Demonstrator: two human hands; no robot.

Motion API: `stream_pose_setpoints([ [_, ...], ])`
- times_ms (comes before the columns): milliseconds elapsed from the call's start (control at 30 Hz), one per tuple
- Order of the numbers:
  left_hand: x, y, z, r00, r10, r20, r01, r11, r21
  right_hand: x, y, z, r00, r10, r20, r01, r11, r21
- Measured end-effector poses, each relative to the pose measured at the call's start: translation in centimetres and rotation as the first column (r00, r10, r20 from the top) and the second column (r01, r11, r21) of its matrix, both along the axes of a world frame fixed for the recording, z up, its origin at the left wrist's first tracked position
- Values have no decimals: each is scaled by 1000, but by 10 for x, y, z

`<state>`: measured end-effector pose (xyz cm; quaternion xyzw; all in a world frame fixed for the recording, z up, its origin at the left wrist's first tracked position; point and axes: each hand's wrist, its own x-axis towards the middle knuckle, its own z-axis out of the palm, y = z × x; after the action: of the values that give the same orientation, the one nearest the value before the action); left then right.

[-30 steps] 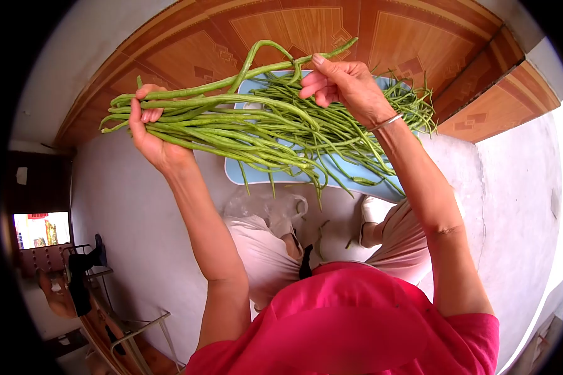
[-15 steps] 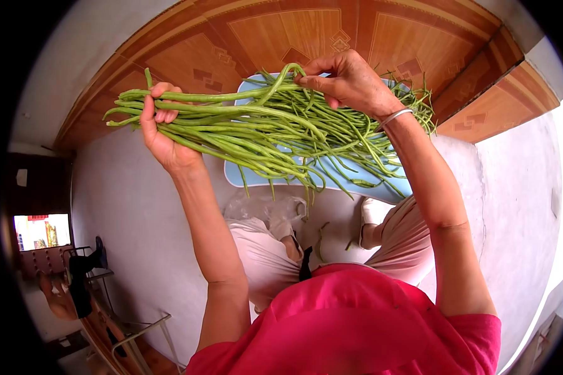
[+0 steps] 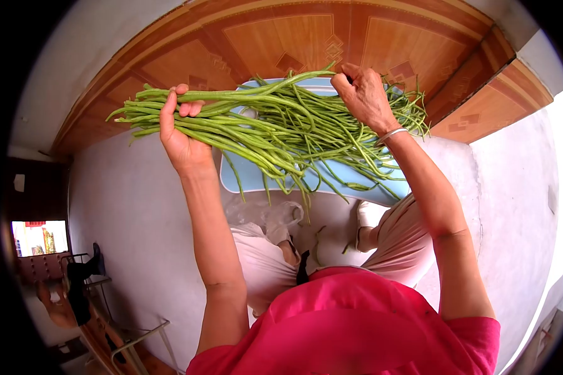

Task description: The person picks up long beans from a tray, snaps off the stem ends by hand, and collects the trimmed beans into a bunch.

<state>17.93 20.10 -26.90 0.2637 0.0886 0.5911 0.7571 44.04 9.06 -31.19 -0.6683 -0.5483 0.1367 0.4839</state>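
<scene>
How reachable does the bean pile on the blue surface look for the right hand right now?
Probably yes: the right hand is right by the pile, with nothing visible between them; the left hand's bundle overlaps mainly the pile's left side.

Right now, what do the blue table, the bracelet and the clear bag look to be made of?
Blue table: perhaps plastic or laminate; its top looks smooth and evenly coloured, without grain. Bracelet: probably polished metal, from its silvery shine. Clear bag: most likely thin, glossy plastic film, being crinkled and see-through.
</scene>
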Motion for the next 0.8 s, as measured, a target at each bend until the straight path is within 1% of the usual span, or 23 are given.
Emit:
stream_pose_setpoints([
  [33, 4, -2, 0, 998, 43, -40, -43, 999, -14, 3, 0, -1, 942, -2, -336, 6, 1000, 10],
  [67, 7, -4, -1, 997, 49, -66, -49, 999, -4, 9, 3, -3, 774, 1, -633, 14, 1000, 19],
  [100, 3, 0, -4, 999, 15, -33, -16, 1000, -10, 18, 6, -6, 516, 8, -856, 25, 999, 24],
  [133, -5, 7, -9, 1000, -18, -1, 18, 1000, -15, 38, 6, -10, 329, 37, -944, 115, 990, 79],
  [167, -12, 13, -11, 998, -49, 32, 49, 999, -17, 58, 2, -18, 319, 93, -943, 151, 977, 147],
  [200, -13, 14, -7, 1000, 17, 9, -16, 1000, -26, 61, -3, -15, 359, 100, -928, 77, 988, 137],
  [233, -13, 13, -5, 999, 36, 8, -35, 999, -27, 59, -9, -16, 398, 107, -911, 4, 993, 118],
  [267, -11, 10, -4, 999, 50, 6, -50, 998, -32, 56, -16, -18, 552, 72, -831, -133, 991, -2],
  [300, -8, 7, -3, 998, 64, 4, -63, 997, -39, 52, -23, -15, 690, 65, -721, -242, 959, -145],
  [333, -7, 7, -5, 999, 23, 32, -21, 998, -55, 58, -28, -28, 790, 170, -590, -352, 912, -208],
  [367, -8, 9, -7, 998, -13, 61, 17, 997, -70, 62, -32, -36, 872, 218, -438, -378, 869, -320],
  [400, -9, 10, -9, 995, -46, 91, 54, 995, -82, 63, -37, -42, 920, 281, -274, -379, 820, -429],
  [433, -10, 12, -11, 993, -61, 98, 69, 994, -84, 66, -43, -51, 929, 353, -107, -354, 769, -533],
  [467, -12, 14, -12, 991, -77, 106, 86, 993, -86, 72, -49, -73, 879, 455, 142, -356, 824, -441],
  [500, -11, 14, -12, 989, -95, 113, 105, 991, -87, 68, -55, -74, 867, 452, 210, -274, 785, -556],
  [567, -9, 12, -11, 987, -105, 118, 114, 991, -75, 70, -60, -81, 823, 380, 422, -209, 894, -397],
  [633, -6, 8, -13, 988, -113, 100, 121, 990, -76, 50, -49, -38, 934, 195, 298, -120, 960, -253],
  [667, -2, 7, -14, 989, -121, 86, 128, 989, -79, 39, -44, -17, 967, 155, 200, -127, 981, -147],
  [733, 7, 4, -13, 987, -151, 55, 155, 986, -68, 16, -35, 19, 866, 166, 473, -226, 971, 74],
  [767, 11, 0, -13, 985, -168, 37, 170, 984, -55, 8, -27, 22, 837, 222, 500, -344, 925, 165],
  [800, 14, -3, -13, 983, -181, 18, 182, 982, -43, -2, -16, 21, 791, 236, 564, -428, 873, 234],
])
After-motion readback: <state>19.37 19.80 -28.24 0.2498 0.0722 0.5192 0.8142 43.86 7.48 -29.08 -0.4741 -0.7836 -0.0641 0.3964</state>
